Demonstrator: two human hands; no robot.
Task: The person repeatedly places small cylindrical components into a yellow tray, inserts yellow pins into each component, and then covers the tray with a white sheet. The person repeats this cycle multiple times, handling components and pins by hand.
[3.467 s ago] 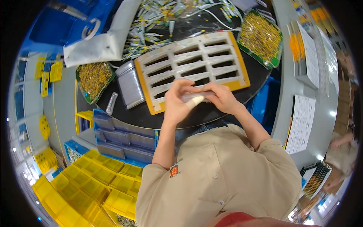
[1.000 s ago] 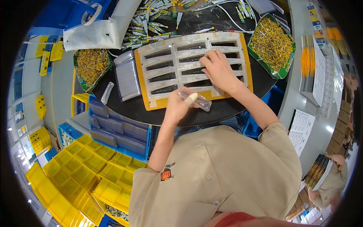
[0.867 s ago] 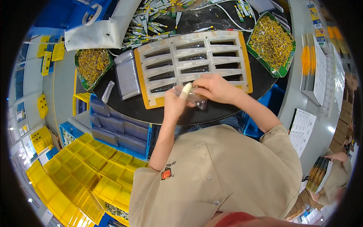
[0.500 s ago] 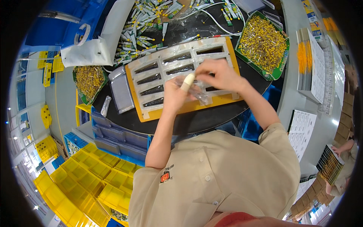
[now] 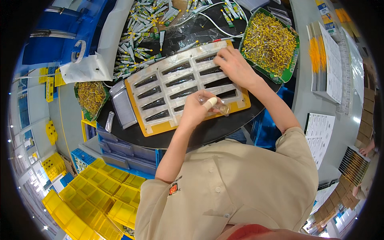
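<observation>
A white tray (image 5: 164, 78) on a yellow-orange board (image 5: 160, 129) lies tilted before me, its tapered slots lined with dark, shiny strips. Over its lower right part, my left hand (image 5: 196, 109) is closed on a crumpled clear plastic piece (image 5: 221, 109). A pale finger cot (image 5: 210, 103) covers one digit of that hand. My right hand (image 5: 237, 68) reaches to the tray's upper right slots, fingertips bent together and touching down there. Whatever lies between those fingertips is hidden.
Many small green-and-white tubes (image 5: 140, 40) with yellow caps lie heaped beyond the tray. Green boxes of yellow-headed pieces stand right (image 5: 272, 44) and left (image 5: 91, 96). A white cable (image 5: 212, 22) crosses the back. Yellow bins (image 5: 96, 180) stand lower left; another person's hand (image 5: 366, 150) shows far right.
My hands have parted. The right moved up to the tray's upper right slots; the left stays low with the clear plastic. The view has shifted slightly.
</observation>
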